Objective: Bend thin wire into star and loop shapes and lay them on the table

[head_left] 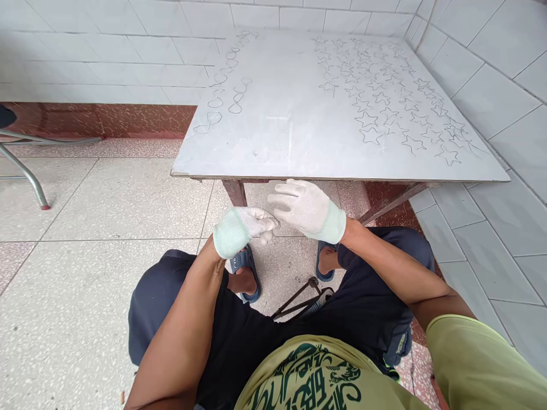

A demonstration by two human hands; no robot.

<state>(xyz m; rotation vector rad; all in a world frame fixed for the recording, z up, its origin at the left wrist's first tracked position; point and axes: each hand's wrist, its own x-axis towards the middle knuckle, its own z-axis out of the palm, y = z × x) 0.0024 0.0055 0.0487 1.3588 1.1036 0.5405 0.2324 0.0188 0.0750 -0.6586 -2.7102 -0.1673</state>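
Both my hands wear white knit gloves with pale green cuffs, and they meet just below the front edge of the table. My left hand [256, 224] is closed, its thumb pressed against the fingers. A thin dark curved edge shows at its fingertips, too small to name. Just to the right and slightly higher is my right hand [301, 206], back upward. Its fingers are stretched toward the left hand and slightly apart; its thumb is hidden. On the table lie many thin wire stars [370, 135] at the right and several looped wire shapes [235, 103] at the left.
The white tabletop [294, 154] stands against tiled walls [491, 102] at the back and right. Below it are wooden legs [234, 192]. A metal chair leg [28, 173] is at the far left. A dark folding frame [294, 302] stands between my feet on the speckled floor [106, 199].
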